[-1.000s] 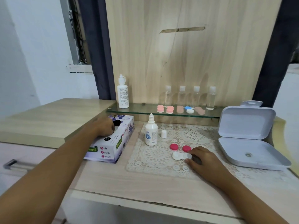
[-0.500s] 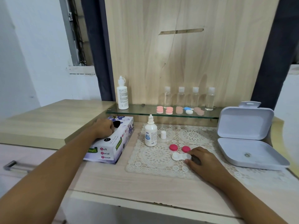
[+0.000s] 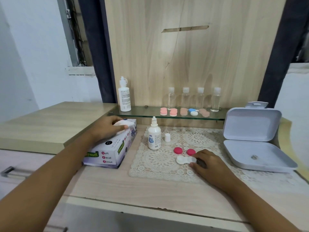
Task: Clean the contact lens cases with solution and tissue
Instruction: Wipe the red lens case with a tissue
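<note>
Two hands: we have both out over the bench (image 3: 103, 185), well apart from each other.
Left hand (image 3: 105, 129): over on the far left, on top of the tissue box (image 3: 108, 153), with fingers curled round a white tissue (image 3: 120, 126) at the box's opening.
Right hand (image 3: 209, 162): near right on the lace mat (image 3: 155, 163), where thumb and fingers pinch the right end of the white lens case (image 3: 184, 159).
White lens case: we see it lying flat on the mat, just on the near side of two pink caps (image 3: 178, 150) that sit side by side.
Solution bottle (image 3: 154, 136): upright at the mat's far left, with its small white cap (image 3: 167, 137) standing just beside it on the right.
Glass shelf (image 3: 143, 113): at the back, and we count a tall white bottle (image 3: 124, 97) on the left, four clear bottles (image 3: 185, 97) and a row of spare lens cases (image 3: 173, 112) in pink, peach and blue-and-white.
White box (image 3: 250, 126): far right, with its lid open and standing up and its base flat on the bench.
</note>
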Motion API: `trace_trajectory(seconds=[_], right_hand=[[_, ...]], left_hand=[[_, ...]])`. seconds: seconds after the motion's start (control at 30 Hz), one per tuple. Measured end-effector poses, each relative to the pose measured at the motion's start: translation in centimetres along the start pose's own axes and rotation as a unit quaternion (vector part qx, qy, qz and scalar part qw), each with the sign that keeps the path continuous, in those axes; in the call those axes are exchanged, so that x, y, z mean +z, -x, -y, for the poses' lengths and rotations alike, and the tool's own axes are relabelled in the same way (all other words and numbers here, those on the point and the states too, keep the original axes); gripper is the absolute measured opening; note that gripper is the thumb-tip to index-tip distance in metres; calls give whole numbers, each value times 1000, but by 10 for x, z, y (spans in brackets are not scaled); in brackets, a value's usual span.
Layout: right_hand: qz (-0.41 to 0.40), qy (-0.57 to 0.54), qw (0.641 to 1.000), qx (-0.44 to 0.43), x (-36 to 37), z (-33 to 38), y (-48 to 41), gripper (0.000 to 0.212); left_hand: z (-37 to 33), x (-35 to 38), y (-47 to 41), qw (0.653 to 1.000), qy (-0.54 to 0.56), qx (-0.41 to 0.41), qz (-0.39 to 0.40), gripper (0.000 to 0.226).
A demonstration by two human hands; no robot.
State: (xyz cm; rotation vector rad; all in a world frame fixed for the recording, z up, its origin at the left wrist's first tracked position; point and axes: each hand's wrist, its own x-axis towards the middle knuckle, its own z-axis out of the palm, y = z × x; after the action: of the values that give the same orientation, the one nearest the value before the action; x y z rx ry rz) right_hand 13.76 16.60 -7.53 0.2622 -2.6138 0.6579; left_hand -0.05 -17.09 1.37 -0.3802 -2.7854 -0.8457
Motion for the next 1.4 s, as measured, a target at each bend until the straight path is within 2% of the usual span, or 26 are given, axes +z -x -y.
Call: trace_trajectory(seconds=[0.03, 0.1, 0.17, 0.27, 0.4, 0.47, 0.6, 0.87, 1.1, 1.23, 1.4], right_hand=[[1, 0, 1000, 0, 0, 0, 0, 22], [2, 1, 1000, 1, 0, 0, 0, 23], [2, -1, 1000, 2, 0, 1, 1, 22], [2, -3, 1000, 5, 0, 1, 1, 23], [4, -3, 1000, 3, 0, 0, 1, 22], [2, -5, 1000, 2, 0, 0, 1, 20], [1, -6, 1000, 2, 0, 0, 2, 20], [-5, -13, 1000, 6, 1, 0, 1, 24], [-9, -11, 1000, 1, 1, 0, 0, 25], [-6, -20, 1000, 0, 2, -1, -1, 26], [-5, -21, 1000, 8, 3, -2, -2, 27]], left_hand=[[1, -1, 1, 999, -38, 4, 14, 26], [-2, 0, 4, 999, -38, 1, 1, 23], [-8, 1, 7, 998, 26, -1, -53, 24], [-21, -5, 13, 978, 165, 3, -126, 23], [-50, -19, 25, 963, 193, 61, -179, 11], [-65, -22, 32, 964, 199, 78, -160, 10], [-89, -9, 53, 973, 197, 108, -53, 13], [-109, 70, 73, 976, 131, 142, 104, 27], [-115, 114, 55, 969, 31, 195, 149, 29], [-118, 124, 54, 966, 62, 192, 162, 23], [-113, 134, 55, 964, 121, 209, 113, 10]])
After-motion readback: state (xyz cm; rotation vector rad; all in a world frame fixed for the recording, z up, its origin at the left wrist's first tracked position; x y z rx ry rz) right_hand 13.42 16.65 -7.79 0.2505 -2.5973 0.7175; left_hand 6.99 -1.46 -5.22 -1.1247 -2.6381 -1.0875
